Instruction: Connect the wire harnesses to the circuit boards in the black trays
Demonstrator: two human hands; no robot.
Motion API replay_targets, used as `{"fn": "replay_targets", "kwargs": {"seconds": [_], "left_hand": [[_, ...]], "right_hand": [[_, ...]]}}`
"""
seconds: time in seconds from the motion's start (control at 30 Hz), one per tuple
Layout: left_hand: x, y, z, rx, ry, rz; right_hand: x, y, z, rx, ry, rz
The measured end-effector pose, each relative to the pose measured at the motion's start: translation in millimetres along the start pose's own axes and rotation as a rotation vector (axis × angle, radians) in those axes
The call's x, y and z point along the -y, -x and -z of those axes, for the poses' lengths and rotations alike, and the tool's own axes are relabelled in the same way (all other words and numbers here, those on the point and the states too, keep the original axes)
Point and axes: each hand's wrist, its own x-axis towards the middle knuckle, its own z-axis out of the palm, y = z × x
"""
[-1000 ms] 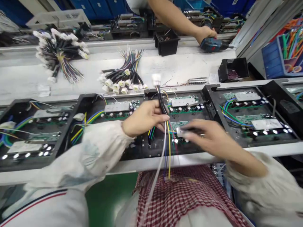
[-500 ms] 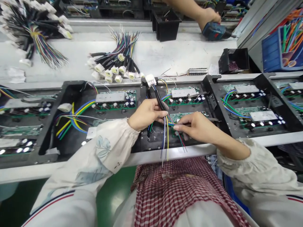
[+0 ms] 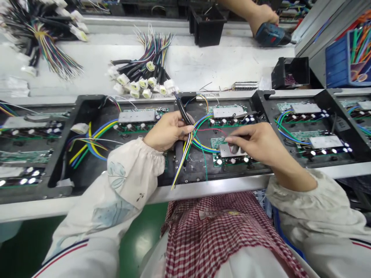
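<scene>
My left hand [image 3: 171,130] is closed around a black-sheathed wire harness [image 3: 182,110] whose white connector [image 3: 170,86] points up and away. Loose yellow, white and blue wires [image 3: 182,160] hang from its lower end, and a thin green wire [image 3: 206,162] droops apart from them. Between the thumb and fingertips of my right hand [image 3: 246,143] is a thin red wire [image 3: 214,130], drawn out sideways from the harness. Both hands are over a black metal housing [image 3: 197,175]. Under my right hand sits a green circuit board [image 3: 216,143] with a grey metal plate, partly hidden.
Bundles of harnesses [image 3: 142,71] lie on the white bench behind the housings. Black bins [image 3: 207,29] stand farther back, and a blue crate [image 3: 336,63] is at right. At the top right, another person's hand [image 3: 265,17] grips a power drill [image 3: 272,34].
My right hand has moved right and slightly up, pulling the red wire out from the other wires. My left hand has shifted left with the harness, and the green wire now hangs separately.
</scene>
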Motion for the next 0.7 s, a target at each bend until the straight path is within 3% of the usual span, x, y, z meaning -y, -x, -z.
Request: {"fn": "replay_targets", "kwargs": {"seconds": [0.1,0.27,0.7], "left_hand": [[0,0,-1.1,-0.052,0.028,-0.001],[4,0,-3.5,-0.112,-0.002,-0.018],[3,0,-3.7,-0.127,-0.012,-0.004]], "right_hand": [[-1,-6,-17,-0.089,0.045,-0.017],[-10,-10,-41,-0.125,0.233,-0.069],[-15,-6,-44,-0.186,0.207,-0.027]]}}
